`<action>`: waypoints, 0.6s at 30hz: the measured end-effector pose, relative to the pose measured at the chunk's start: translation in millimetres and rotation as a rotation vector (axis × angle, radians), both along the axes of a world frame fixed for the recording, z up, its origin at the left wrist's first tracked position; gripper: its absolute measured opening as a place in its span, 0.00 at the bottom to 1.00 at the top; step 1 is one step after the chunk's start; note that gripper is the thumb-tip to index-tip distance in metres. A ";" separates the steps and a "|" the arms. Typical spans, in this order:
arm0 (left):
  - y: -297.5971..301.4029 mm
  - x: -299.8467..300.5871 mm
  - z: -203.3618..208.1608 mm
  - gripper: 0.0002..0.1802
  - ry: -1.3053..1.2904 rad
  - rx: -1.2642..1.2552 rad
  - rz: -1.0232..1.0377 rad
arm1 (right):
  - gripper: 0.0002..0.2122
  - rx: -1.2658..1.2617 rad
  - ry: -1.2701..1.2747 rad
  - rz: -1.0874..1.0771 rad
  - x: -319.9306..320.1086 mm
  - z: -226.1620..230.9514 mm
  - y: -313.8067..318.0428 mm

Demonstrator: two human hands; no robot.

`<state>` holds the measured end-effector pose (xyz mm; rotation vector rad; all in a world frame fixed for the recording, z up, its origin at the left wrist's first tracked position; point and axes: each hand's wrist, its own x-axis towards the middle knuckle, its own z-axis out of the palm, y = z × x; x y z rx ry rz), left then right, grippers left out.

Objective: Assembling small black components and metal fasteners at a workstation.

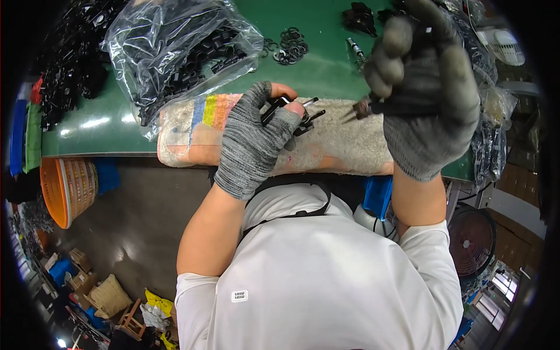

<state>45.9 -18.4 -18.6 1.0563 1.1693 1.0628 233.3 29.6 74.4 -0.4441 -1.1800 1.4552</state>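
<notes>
My left hand [251, 137], in a grey fingerless-style knit glove, is closed round a small black part [300, 116] with several prongs sticking out to the right. The hand covers most of that part. Higher up and to the right is my right hand [429, 99], gloved in grey with dark fingertips and smeared by motion. A dark pliers-like tool [363, 109] with two thin tips juts from it toward the left hand; its handles are mostly hidden. Under both hands lies a worn, striped cloth pad [344, 140] along the near table edge.
On the green table [326, 70] are loose black rings [290, 46], a clear bag [169, 35] of black parts, a black heap [73, 64] at far left and a small metal-tipped item [356, 51]. An orange basket [70, 189] stands below left; a fan [471, 242] below right.
</notes>
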 end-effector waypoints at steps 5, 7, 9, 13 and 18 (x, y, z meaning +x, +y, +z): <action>3.1 5.5 1.1 0.13 0.038 -0.012 0.012 | 0.20 -0.175 0.065 -0.214 -38.6 7.6 -6.0; 3.5 5.4 -0.4 0.13 0.064 -0.028 0.018 | 0.17 -0.263 0.091 -0.298 -48.4 6.1 -6.9; 4.4 4.2 -4.9 0.13 -0.006 -0.019 0.045 | 0.17 -0.234 0.091 -0.269 -46.0 2.7 -5.7; 6.8 -2.8 -2.8 0.14 0.020 0.056 0.014 | 0.20 -0.109 0.103 -0.177 -37.9 -5.6 -2.9; 3.6 -17.3 -6.0 0.20 0.069 0.114 -0.150 | 0.24 -0.029 0.194 -0.090 -49.4 -11.7 -15.3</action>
